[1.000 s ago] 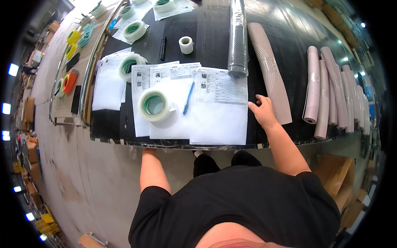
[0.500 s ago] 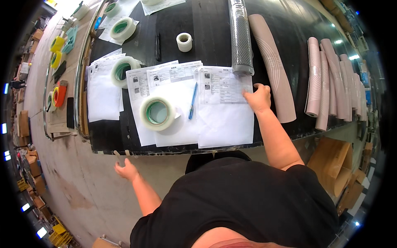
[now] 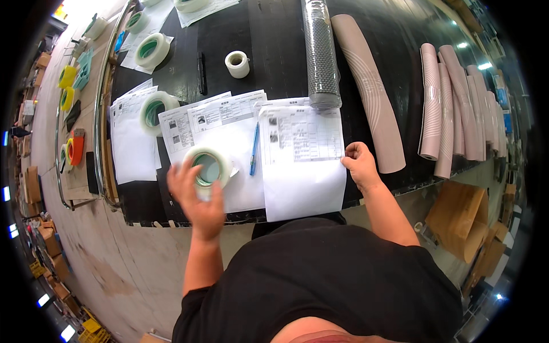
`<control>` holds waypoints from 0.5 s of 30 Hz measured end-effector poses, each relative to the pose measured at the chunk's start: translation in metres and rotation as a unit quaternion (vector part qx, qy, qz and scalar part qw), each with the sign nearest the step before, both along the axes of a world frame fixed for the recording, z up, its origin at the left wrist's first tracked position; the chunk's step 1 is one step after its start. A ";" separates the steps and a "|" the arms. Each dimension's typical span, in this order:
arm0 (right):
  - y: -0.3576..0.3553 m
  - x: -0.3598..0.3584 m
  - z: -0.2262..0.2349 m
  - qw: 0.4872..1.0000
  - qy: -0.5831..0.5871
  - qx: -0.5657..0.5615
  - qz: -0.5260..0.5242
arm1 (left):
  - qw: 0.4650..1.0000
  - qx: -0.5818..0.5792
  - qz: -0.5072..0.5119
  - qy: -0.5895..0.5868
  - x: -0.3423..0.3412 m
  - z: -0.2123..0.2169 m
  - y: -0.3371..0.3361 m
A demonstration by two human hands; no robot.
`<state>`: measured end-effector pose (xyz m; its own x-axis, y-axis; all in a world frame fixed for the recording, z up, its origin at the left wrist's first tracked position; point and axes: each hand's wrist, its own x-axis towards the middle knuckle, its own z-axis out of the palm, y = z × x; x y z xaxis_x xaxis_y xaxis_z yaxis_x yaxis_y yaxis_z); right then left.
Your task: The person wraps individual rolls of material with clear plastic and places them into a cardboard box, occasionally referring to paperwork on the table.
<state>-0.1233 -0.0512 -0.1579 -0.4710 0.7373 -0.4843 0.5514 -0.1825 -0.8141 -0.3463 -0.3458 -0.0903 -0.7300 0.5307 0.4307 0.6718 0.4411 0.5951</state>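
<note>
My right hand (image 3: 360, 163) pinches the right edge of a printed sheet of paper (image 3: 305, 188), which has shifted toward me and hangs slightly over the table's near edge. My left hand (image 3: 197, 197), somewhat blurred, is open with fingers spread over a roll of clear tape (image 3: 216, 163); I cannot tell whether it touches the roll. That roll lies on more printed sheets (image 3: 246, 194). Between it and the pinched sheet lies a blue pen (image 3: 254, 150). A clear-wrapped grey patterned roll (image 3: 323, 57) rests its near end on the top of the papers.
A pink rolled mat (image 3: 372, 97) lies right of the papers, with several wrapped pink rolls (image 3: 430, 103) beyond. More tape rolls (image 3: 153, 51), a small white roll (image 3: 237, 64) and a black marker (image 3: 202, 73) lie on the black table. A cardboard box (image 3: 457, 217) stands lower right.
My left hand has risen from below the table edge to over the tape roll. My right hand has moved down, now pinching the sheet's edge, and the sheet has slid toward me.
</note>
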 end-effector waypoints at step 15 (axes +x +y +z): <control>0.000 0.086 -0.007 0.975 0.200 0.030 0.092 | 0.965 -0.188 -0.178 -0.034 0.031 -0.028 0.077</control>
<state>-0.0377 -0.0515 -0.1645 -0.7403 0.6440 -0.1928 0.2059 -0.0558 -0.9770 -0.3152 -0.2688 -0.1180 -0.4928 0.8623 0.1161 0.7852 0.3833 0.4863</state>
